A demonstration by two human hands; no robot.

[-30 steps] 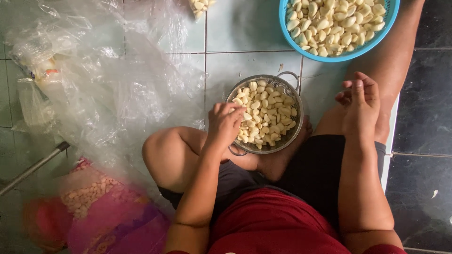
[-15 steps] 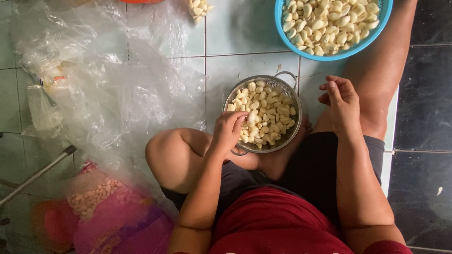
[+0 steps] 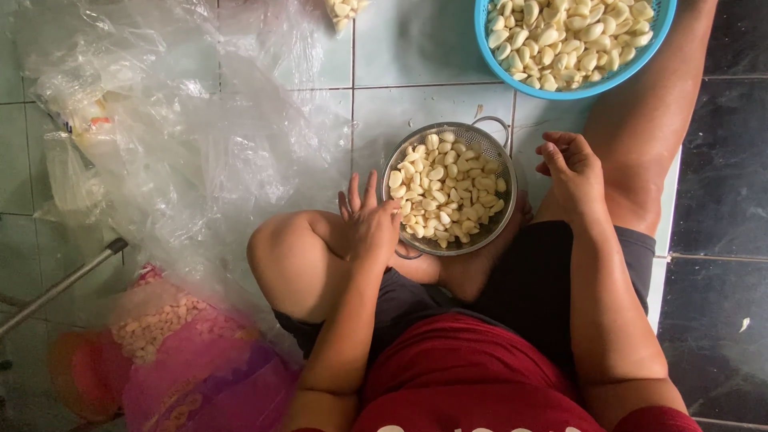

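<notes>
Garlic cloves (image 3: 448,196), peeled and pale, heaped in a round metal strainer (image 3: 490,136) with a wire loop handle at its far rim; the strainer stands on the pale green tiled floor (image 3: 424,48), between the seated person's bent left knee (image 3: 292,256) and outstretched right leg (image 3: 648,136), close against the lap. Left hand (image 3: 370,224): open, fingers spread and pointing away from the body, resting at the strainer's left rim with the fingertips at the edge of the cloves; whether it holds a clove cannot be told. Right hand (image 3: 572,168): loosely curled, fingers bent inward, held just right of the strainer beside the right thigh; whether anything is pinched in it cannot be told. Blue plastic basket (image 3: 560,86), round, at the far edge of the floor beyond the strainer and touching the right leg, filled with more peeled cloves. Clear plastic sheeting (image 3: 184,136), crumpled, spread over the tiles to the left of the strainer. Pink mesh bag (image 3: 184,360), blurred, at the near left corner, with small pale pieces showing through it. Thin metal rod (image 3: 60,288), lying aslant at the left edge. Dark tiles (image 3: 720,200) along the right edge. Person wears dark shorts (image 3: 544,280) and a red shirt (image 3: 472,376).
</notes>
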